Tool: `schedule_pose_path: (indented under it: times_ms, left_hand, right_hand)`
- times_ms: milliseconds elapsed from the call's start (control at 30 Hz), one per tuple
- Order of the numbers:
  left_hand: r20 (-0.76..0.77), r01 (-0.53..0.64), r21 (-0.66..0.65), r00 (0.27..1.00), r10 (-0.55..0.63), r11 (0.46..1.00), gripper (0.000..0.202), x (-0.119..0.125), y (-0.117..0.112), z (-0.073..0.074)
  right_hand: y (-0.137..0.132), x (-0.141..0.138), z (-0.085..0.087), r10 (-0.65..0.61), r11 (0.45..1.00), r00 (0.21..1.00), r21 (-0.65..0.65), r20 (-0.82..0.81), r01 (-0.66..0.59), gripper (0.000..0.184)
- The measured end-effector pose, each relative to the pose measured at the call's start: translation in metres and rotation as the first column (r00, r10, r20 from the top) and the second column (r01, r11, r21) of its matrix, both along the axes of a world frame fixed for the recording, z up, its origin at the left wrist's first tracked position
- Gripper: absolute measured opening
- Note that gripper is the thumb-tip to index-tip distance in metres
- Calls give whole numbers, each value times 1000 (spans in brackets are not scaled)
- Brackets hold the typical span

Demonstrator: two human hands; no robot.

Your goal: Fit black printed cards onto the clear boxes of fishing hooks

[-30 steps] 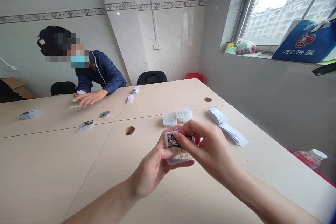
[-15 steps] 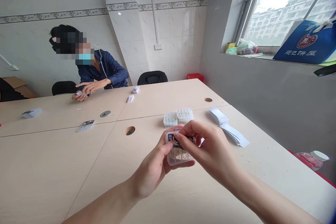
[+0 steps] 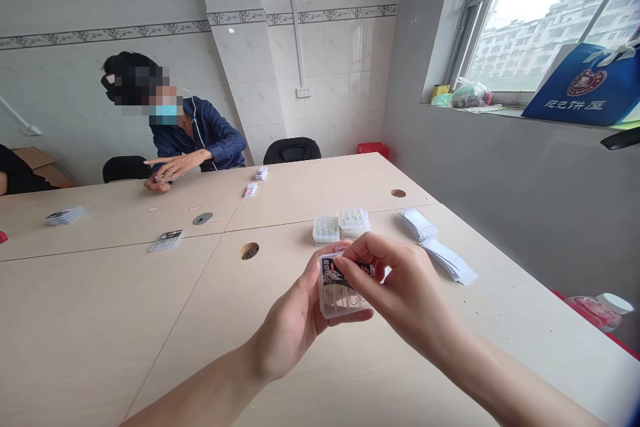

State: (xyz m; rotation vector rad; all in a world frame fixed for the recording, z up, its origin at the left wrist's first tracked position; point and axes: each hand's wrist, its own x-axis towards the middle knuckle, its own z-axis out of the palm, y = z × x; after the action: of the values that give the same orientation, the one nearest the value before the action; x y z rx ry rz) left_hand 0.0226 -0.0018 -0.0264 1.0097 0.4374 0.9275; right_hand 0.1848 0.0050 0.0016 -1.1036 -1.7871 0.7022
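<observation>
My left hand [image 3: 293, 320] is closed round a small clear plastic box [image 3: 340, 297] with metal hooks inside, held above the beige table [image 3: 150, 320]. My right hand [image 3: 400, 287] pinches a dark printed label card [image 3: 345, 271] at the box's top edge. Just beyond my hands, two more clear plastic boxes [image 3: 341, 225] stand side by side on the table. A row of white paper slips [image 3: 440, 250] lies to the right of them.
A person in a blue jacket [image 3: 200, 140] sits at the far left with hands together over the table. Printed cards [image 3: 166, 240] and a metal disc [image 3: 203, 218] lie nearby. Cable holes [image 3: 249, 250] dot the table. A blue bag [image 3: 583, 87] rests on the windowsill.
My hands and the box stayed nearly in place, with the label card pressed lower into the box. The person opposite lifted their hands off the table and brought them together.
</observation>
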Motion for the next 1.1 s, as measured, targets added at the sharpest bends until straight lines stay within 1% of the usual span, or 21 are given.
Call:
schedule_pose_path:
  times_ms: [500, 700, 1100]
  left_hand:
    - [41, 7, -5, 999, -7, 1000, 47, -1, 1, -2]
    - [58, 29, 11, 998, -30, 1000, 46, -2, 1, -1]
    - [65, 35, 16, 997, -36, 999, 47, -2, 1, -2]
  right_hand:
    - [0, 0, 1, -4, 1000, 1000, 10, 1, 4, 14]
    - [1, 1, 2, 1, 1000, 1000, 5, -13, -1, 14]
    - [2, 2, 1, 3, 1000, 1000, 10, -19, -3, 14]
